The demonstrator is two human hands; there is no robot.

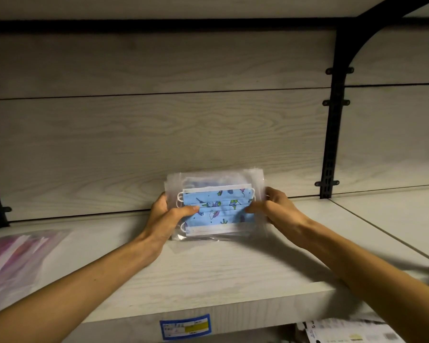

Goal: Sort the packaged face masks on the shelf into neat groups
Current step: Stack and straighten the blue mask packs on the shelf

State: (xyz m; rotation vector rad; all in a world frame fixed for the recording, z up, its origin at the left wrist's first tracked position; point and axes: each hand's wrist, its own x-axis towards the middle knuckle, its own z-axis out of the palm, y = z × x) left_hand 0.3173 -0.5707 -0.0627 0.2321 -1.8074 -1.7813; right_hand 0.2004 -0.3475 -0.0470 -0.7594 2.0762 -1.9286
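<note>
Hands, left hand [167,216] and right hand [273,206], grip blue mask packs [217,209] by both ends on shelf [233,276], likely squaring stack.

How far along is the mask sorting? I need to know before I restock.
Partly done. A pink pile already lies at the shelf's left end. In hand: the left hand and right hand each grip an end of a blue-printed mask stack, standing it on the shelf. Left: squaring and setting it down.
</note>
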